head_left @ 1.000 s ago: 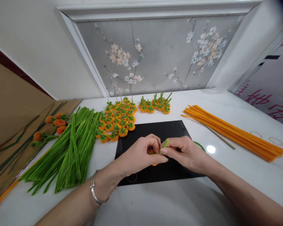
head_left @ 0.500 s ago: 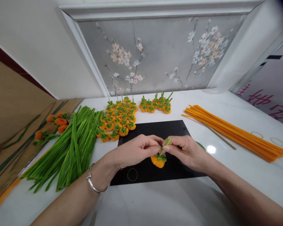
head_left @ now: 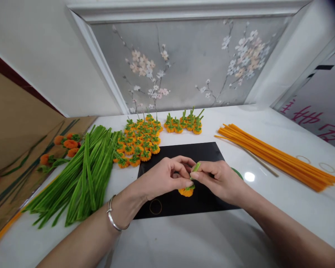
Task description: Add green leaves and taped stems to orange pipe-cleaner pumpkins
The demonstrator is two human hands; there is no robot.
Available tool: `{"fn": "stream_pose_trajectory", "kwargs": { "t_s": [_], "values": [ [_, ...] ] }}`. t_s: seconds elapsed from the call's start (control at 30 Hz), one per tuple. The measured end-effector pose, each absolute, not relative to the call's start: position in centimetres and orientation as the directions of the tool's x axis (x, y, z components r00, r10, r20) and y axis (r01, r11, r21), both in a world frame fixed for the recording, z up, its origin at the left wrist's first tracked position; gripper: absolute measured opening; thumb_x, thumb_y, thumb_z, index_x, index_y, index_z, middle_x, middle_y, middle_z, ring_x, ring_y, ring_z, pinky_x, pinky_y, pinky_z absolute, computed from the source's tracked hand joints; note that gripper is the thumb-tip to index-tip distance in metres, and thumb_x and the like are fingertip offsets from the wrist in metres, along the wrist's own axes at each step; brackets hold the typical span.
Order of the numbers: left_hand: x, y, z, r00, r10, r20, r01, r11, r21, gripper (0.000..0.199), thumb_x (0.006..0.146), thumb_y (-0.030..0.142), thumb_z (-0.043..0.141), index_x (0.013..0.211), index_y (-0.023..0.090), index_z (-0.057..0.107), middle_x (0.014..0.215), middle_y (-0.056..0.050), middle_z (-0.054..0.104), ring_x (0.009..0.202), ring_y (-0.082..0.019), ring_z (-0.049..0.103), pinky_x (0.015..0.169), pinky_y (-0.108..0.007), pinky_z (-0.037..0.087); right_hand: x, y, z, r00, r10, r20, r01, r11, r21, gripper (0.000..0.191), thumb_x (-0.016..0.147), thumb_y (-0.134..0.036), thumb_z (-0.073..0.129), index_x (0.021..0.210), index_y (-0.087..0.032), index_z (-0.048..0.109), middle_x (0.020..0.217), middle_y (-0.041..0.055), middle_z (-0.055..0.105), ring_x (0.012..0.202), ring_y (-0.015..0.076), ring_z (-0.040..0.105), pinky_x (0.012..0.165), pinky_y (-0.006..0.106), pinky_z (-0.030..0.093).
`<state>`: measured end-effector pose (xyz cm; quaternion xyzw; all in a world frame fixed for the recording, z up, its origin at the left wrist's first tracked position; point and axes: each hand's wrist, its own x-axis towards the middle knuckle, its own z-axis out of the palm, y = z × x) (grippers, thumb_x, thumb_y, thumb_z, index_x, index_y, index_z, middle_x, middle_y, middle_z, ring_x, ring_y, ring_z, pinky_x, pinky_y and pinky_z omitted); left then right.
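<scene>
A small orange pumpkin of fuzzy stems (head_left: 185, 192) with a green top hangs below my fingers, over a black mat (head_left: 195, 149). My right hand (head_left: 219, 178) pinches the green stem (head_left: 197, 167) that rises from it between thumb and forefinger. My left hand (head_left: 167, 176) is closed around the pumpkin's green top, its thumb covering part of the leaves. The two hands almost touch, and the lower part of the stem is hidden between them.
Green fuzzy stems (head_left: 83, 175) lie at the left, beside many finished orange pumpkins (head_left: 139, 143). Several more pumpkins (head_left: 184, 124) stand near the wall. Orange stems (head_left: 276, 158) and a thin stick (head_left: 264, 163) lie at the right. Orange flowers (head_left: 71, 144) rest on brown paper at far left.
My left thumb has shifted right and down over the pumpkin's green top, covering more of it. The stem and my right hand have moved slightly left.
</scene>
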<state>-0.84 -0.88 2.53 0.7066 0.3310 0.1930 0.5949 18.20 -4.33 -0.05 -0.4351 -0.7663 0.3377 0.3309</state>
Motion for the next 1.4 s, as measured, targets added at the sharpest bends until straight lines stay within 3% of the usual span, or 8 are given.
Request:
{"fn": "stream_pose_trajectory", "kwargs": {
  "t_s": [0.3,0.53,0.67,0.77,0.83,0.97,1.17,1.4],
  "values": [
    [-0.2,-1.3,1.7,0.589,0.806,-0.050,0.377,-0.219,0.900,0.014,0.075,0.015,0.060,0.064,0.013,0.066,0.109,-0.005,0.057,0.079,-0.013,0.063,0.069,-0.025,0.049,17.7,-4.6,-0.4,-0.270,0.934,0.233,0.602,0.353,-0.716,0.034,0.089,-0.033,0.048,0.058,-0.019,0.040,0.049,-0.0055,0.037,0.044,0.0081,0.030,0.044,0.022,0.023],
    [0.6,-1.7,1.3,0.525,0.842,0.129,0.473,-0.413,0.778,0.021,0.076,0.006,0.054,0.063,0.015,0.068,0.102,-0.003,0.066,0.084,-0.014,0.064,0.074,-0.026,0.048,17.5,-4.4,-0.6,-0.231,0.948,0.220,0.597,0.317,-0.737,0.039,0.090,-0.040,0.044,0.059,-0.020,0.036,0.051,-0.0053,0.036,0.046,0.0087,0.029,0.043,0.022,0.024],
    [0.6,-2.2,1.2,0.479,0.854,0.206,0.520,-0.464,0.717,0.024,0.076,0.005,0.052,0.064,0.016,0.069,0.105,-0.004,0.067,0.092,-0.016,0.062,0.085,-0.029,0.046,17.6,-4.4,-0.5,-0.227,0.947,0.228,0.590,0.320,-0.742,0.035,0.091,-0.036,0.043,0.060,-0.020,0.036,0.052,-0.0054,0.036,0.047,0.0086,0.031,0.045,0.023,0.024],
    [0.0,-1.8,1.9,0.553,0.831,0.065,0.464,-0.371,0.804,0.019,0.074,0.011,0.061,0.087,0.021,0.072,0.121,-0.003,0.061,0.104,-0.020,0.059,0.090,-0.031,0.045,17.9,-4.4,0.0,-0.263,0.943,0.205,0.568,0.323,-0.757,0.033,0.091,-0.034,0.043,0.061,-0.019,0.042,0.055,-0.0044,0.039,0.050,0.0092,0.033,0.047,0.023,0.026],
    [-0.5,-1.2,2.6,0.617,0.784,-0.066,0.401,-0.240,0.884,0.030,0.074,0.017,0.065,0.103,0.022,0.069,0.128,-0.005,0.056,0.108,-0.021,0.058,0.087,-0.030,0.048,18.1,-4.4,0.3,-0.290,0.941,0.175,0.543,0.312,-0.780,0.032,0.090,-0.034,0.044,0.062,-0.019,0.043,0.056,-0.0041,0.039,0.051,0.0095,0.033,0.048,0.023,0.027],
    [-1.0,0.0,3.5,0.715,0.689,-0.119,0.300,-0.149,0.942,0.022,0.087,0.024,0.052,0.097,0.017,0.071,0.125,-0.006,0.059,0.111,-0.021,0.056,0.094,-0.030,0.043,18.1,-4.5,0.7,-0.345,0.925,0.160,0.463,0.316,-0.828,0.033,0.090,-0.031,0.045,0.060,-0.019,0.039,0.056,-0.0048,0.034,0.052,0.0090,0.031,0.048,0.022,0.026],
    [-1.4,0.7,2.8,0.822,0.542,-0.174,0.213,-0.009,0.977,0.016,0.081,0.022,0.061,0.088,0.015,0.073,0.109,-0.007,0.067,0.104,-0.020,0.059,0.093,-0.031,0.041,17.7,-4.7,0.7,-0.351,0.925,0.148,0.498,0.318,-0.807,0.032,0.090,-0.031,0.045,0.061,-0.018,0.041,0.055,-0.0054,0.037,0.051,0.0083,0.031,0.047,0.021,0.026],
    [-1.0,0.3,1.1,0.769,0.614,-0.181,0.122,0.137,0.983,0.008,0.073,0.020,0.069,0.075,0.013,0.072,0.094,-0.006,0.068,0.082,-0.014,0.060,0.080,-0.027,0.045,18.0,-4.6,0.5,-0.348,0.929,0.126,0.560,0.314,-0.767,0.033,0.090,-0.035,0.044,0.062,-0.019,0.038,0.054,-0.0063,0.037,0.049,0.0079,0.030,0.045,0.021,0.024]
  ]
}}
